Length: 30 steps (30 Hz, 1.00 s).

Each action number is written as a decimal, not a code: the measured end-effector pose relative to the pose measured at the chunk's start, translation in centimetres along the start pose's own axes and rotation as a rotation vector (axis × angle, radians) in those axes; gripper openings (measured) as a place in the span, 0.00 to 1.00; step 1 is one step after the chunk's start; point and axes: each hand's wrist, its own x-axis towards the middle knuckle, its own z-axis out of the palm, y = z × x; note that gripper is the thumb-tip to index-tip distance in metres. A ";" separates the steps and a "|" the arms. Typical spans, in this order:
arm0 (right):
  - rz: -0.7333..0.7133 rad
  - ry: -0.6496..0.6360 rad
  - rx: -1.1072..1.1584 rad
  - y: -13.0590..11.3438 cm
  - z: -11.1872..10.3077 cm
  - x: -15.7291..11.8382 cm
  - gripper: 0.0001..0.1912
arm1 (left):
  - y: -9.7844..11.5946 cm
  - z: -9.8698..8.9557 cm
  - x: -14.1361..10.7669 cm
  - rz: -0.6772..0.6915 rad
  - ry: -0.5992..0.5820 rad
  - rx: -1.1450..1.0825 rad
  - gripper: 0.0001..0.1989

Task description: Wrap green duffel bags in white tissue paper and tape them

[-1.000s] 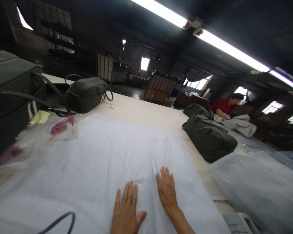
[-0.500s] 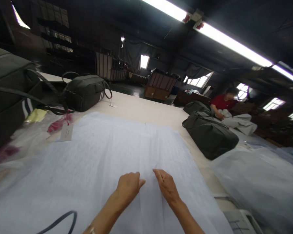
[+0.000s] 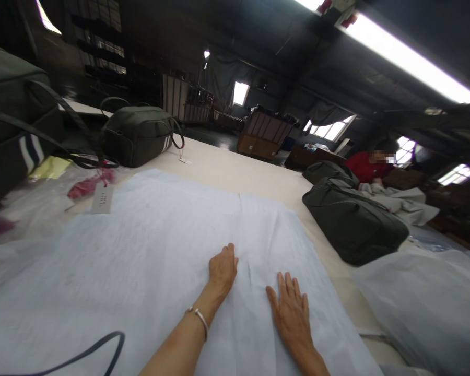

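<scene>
A wide, thin, bluish-white sheet [image 3: 141, 261] lies over the table under both hands. My left hand [image 3: 222, 267] is closed on it near the middle, fingers curled and pressed together at a crease; the fingertips are partly hidden. To the right and nearer to me, my right hand [image 3: 292, 308] lies flat on the sheet, palm down with fingers stretched out. A dark strap [image 3: 97, 342] curves over the sheet's near left part. At its left edge lies a grey-white hang tag [image 3: 102, 199] on a red string.
Dark green bags stand around the sheet: a large one [image 3: 11, 120] at left, a smaller one [image 3: 137, 137] behind, another [image 3: 354, 222] at right. Clear plastic [image 3: 426, 297] covers the right side. A person in red [image 3: 362, 166] handles pale material across the table [image 3: 235, 168].
My left hand has moved forward on the sheet. My right hand has moved right and opened from a pinch to lie flat. The view has shifted slightly.
</scene>
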 end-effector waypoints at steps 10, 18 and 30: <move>-0.250 0.286 0.002 -1.0 -3.9 1.9 0.37 | -0.6 -1.0 3.9 -0.084 -0.128 -0.212 0.25; -0.574 -0.007 0.201 -8.3 -1.1 1.9 0.31 | -1.9 -1.1 5.1 -0.111 -0.252 -0.407 0.28; -0.411 -0.135 0.166 -9.7 -1.1 0.3 0.33 | -1.2 0.3 2.0 0.144 0.121 -0.069 0.33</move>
